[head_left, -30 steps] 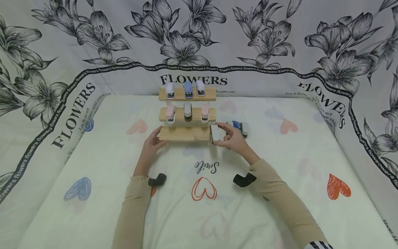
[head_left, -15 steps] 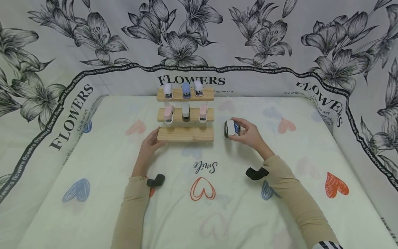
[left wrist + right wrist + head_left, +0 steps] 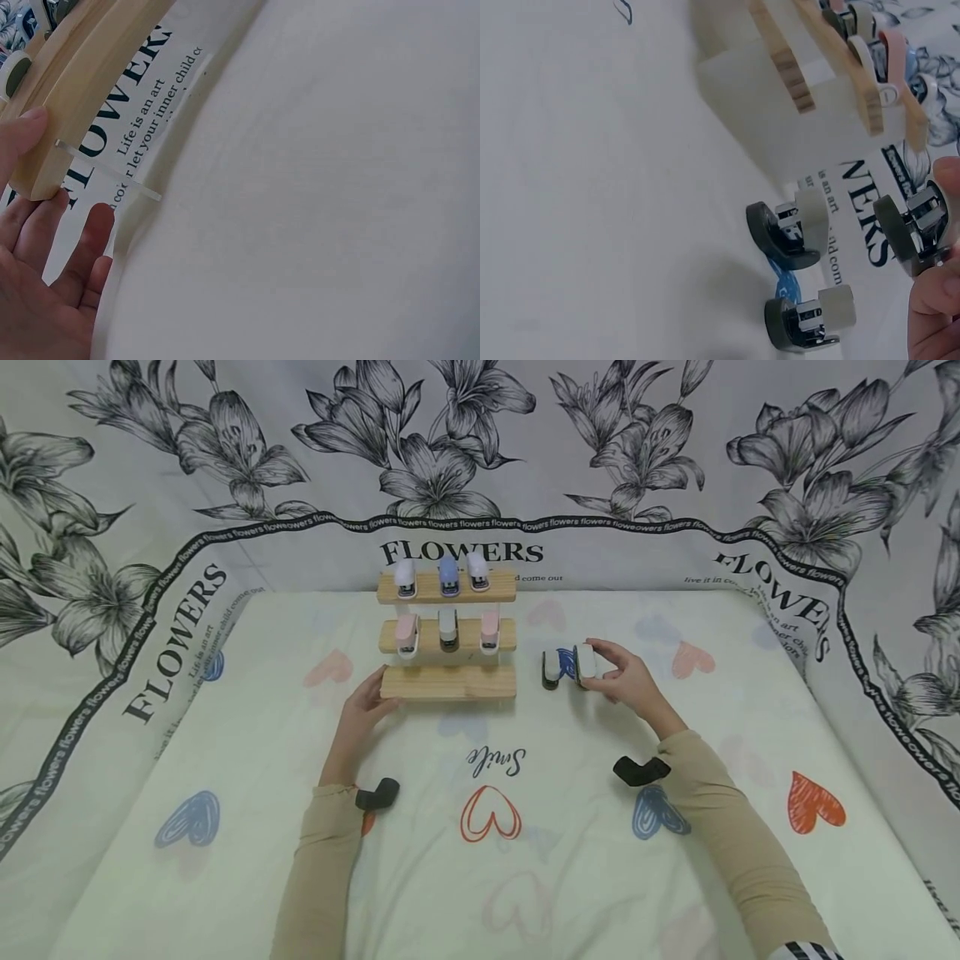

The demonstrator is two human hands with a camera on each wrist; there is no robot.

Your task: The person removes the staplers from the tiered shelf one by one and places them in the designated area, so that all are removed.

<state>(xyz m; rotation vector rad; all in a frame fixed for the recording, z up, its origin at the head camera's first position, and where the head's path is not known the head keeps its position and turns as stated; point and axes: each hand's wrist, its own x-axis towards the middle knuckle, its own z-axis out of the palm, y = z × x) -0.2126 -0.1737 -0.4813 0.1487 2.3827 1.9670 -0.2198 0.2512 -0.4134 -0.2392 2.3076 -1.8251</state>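
My left hand (image 3: 365, 702) grips the left end of the bottom plank of a three-tier wooden display rack (image 3: 448, 683). In the left wrist view the thumb lies on the plank (image 3: 82, 82) and the fingertips are at its underside. My right hand (image 3: 630, 681) pinches a white-and-dark mini stapler (image 3: 584, 662) between thumb and fingers, right of the rack. The right wrist view shows this held stapler (image 3: 919, 225) above two similar mini staplers standing on the cloth, a nearer one (image 3: 810, 322) and another one (image 3: 787, 229). In the head view one standing stapler (image 3: 551, 668) shows; the other is mostly hidden.
Several mini staplers stand on the rack's upper tiers: a blue one (image 3: 448, 577) between two pale ones on top, a grey one (image 3: 447, 631) between two pink ones on the middle tier. A printed cloth (image 3: 600, 877) covers the table; a flowered curtain (image 3: 630, 468) rises behind.
My right hand has carried the stapler rightward from the bottom plank's right end, past one standing stapler to over the other. The left hand keeps its grip on the rack.
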